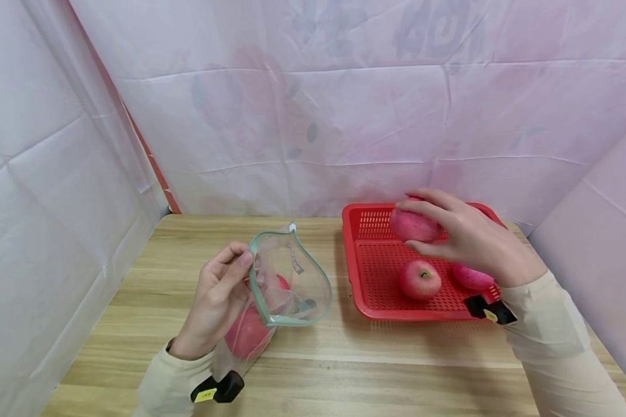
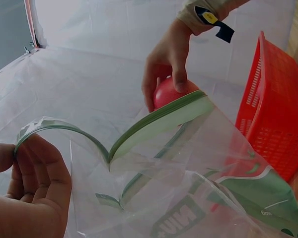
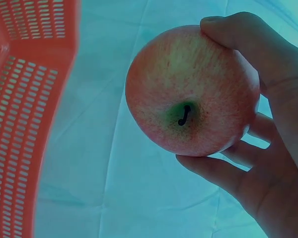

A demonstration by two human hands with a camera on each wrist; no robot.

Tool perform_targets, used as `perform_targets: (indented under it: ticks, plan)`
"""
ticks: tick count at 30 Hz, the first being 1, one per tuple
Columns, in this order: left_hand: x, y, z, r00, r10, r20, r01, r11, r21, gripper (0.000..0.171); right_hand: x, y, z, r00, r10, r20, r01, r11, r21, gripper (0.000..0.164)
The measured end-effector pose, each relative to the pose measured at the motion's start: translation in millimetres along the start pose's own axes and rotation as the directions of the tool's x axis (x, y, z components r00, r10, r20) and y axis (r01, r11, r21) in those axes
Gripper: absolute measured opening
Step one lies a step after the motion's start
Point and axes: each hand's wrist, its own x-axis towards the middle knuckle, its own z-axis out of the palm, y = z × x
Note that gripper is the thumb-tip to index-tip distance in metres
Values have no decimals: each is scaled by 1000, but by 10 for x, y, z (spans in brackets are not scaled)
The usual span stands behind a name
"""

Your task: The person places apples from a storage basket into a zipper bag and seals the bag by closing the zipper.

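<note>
My left hand point(image 1: 216, 301) pinches the green zip edge of a clear zip bag point(image 1: 313, 278) between thumb and fingers, and the bag's mouth gapes. Red apples point(image 1: 247, 335) show through the lower part of the bag on the table. Over the back of a red basket point(image 1: 362, 314), my right hand point(image 1: 464, 234) grips an apple point(image 1: 416, 225) with thumb and fingers spread round it. In the right wrist view, the held apple point(image 3: 188, 89) has its dark stem toward the camera. Another apple point(image 1: 419, 280) sits in the basket, and one more point(image 1: 472, 277) is partly hidden beneath the right hand.
The wooden table point(image 1: 313, 370) carries the bag on the left and the basket on the right. Pale printed sheets point(image 1: 313, 116) hang behind the table and at both sides. The basket's back rim is close to the rear sheet.
</note>
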Motion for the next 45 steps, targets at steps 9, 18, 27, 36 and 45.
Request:
perform_targets:
  ticks: [9, 18, 27, 36, 45]
  plan:
    - [0, -1, 4, 1000, 10, 7, -10, 1000, 5, 21, 12, -110, -5, 998, -58, -26, 59, 998, 28, 69]
    - [2, 11, 12, 999, 34, 29, -34, 999, -3, 21, 49, -200, -38, 994, -96, -42, 97, 995, 28, 71]
    - [7, 15, 4, 999, 27, 24, -27, 1000, 7, 21, 125, -322, -34, 988, -141, -65, 144, 989, 44, 77]
    - [13, 13, 5, 1000, 4, 8, -4, 1000, -1, 20, 207, -423, 38, 971, -219, -96, 224, 973, 50, 70]
    - [17, 18, 3, 1000, 17, 23, -17, 1000, 13, 21, 273, -553, 50, 969, -223, -103, 231, 970, 71, 66]
